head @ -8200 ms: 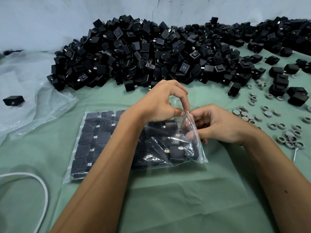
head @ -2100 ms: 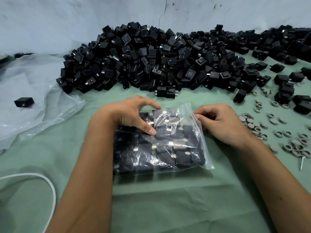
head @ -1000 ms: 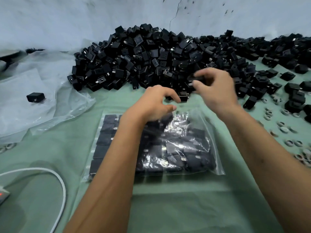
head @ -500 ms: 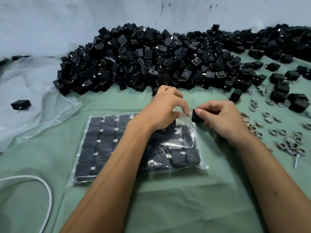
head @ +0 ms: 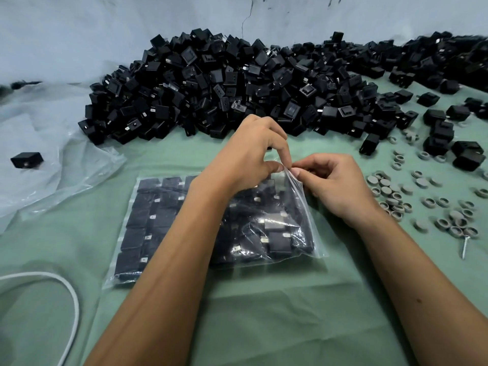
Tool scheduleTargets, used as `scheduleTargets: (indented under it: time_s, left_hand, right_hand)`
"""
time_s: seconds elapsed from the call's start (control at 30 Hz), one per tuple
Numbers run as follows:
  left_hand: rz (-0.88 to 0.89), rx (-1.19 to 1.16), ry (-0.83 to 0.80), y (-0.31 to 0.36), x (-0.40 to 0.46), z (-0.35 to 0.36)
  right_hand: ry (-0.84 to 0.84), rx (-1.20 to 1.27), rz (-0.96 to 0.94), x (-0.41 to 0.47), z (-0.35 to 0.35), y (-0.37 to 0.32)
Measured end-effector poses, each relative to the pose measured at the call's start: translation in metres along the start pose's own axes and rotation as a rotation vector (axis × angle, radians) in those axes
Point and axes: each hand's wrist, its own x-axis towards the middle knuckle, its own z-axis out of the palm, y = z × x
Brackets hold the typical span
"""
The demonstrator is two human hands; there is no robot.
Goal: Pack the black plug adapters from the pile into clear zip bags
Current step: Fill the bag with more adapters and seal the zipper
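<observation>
A clear zip bag (head: 295,233) packed with black plug adapters lies on the green cloth (head: 277,313) in front of me. Under it, to the left, a second filled zip bag (head: 142,228) shows rows of adapters. My left hand (head: 250,157) pinches the top bag's mouth between thumb and forefinger. My right hand (head: 335,186) pinches the same edge from the right, fingers curled. The hands meet at the bag's upper right corner. A large pile of black adapters (head: 237,83) fills the far side of the table.
Crumpled clear plastic sheeting (head: 50,154) lies at the left with one lone adapter (head: 26,159) on it. Several grey caps and rings (head: 422,202) and a screw (head: 466,244) are scattered at the right. A white cable (head: 68,299) curves at the lower left.
My right hand took an adapter from the pile and brought it to the bag mouth; the adapter is no longer seen in that hand. Both hands now pinch the bag's edge.
</observation>
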Motion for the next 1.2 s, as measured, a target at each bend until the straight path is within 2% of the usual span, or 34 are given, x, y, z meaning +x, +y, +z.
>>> scheduleTargets:
  time_s: [0.13, 0.37, 0.67, 0.8, 0.97, 1.1, 1.2]
  left_hand:
    - [0.007, -0.006, 0.016, -0.002, 0.000, 0.000]
    - [0.023, -0.007, 0.043, -0.004, 0.002, 0.002]
    - [0.020, -0.035, 0.049, -0.008, 0.004, 0.009]
    - [-0.115, -0.137, 0.014, -0.017, 0.001, 0.006]
    - [-0.268, -0.150, -0.155, -0.030, -0.007, 0.001]
    - [-0.318, -0.241, -0.166, -0.035, -0.010, 0.001]
    - [-0.331, -0.263, -0.163, -0.035, -0.010, 0.002]
  right_hand:
    - [0.038, 0.016, -0.013, 0.001, 0.000, 0.002]
    - [-0.057, 0.058, -0.003, 0.006, 0.008, 0.002]
    - [-0.081, 0.041, -0.069, 0.004, 0.007, 0.000]
    - [-0.141, -0.017, -0.059, 0.001, 0.006, -0.003]
    - [-0.062, -0.201, -0.112, -0.001, 0.004, -0.005]
    - [-0.040, -0.193, -0.109, -0.002, 0.005, -0.007]
    - [-0.114, -0.151, -0.073, 0.001, -0.002, -0.006]
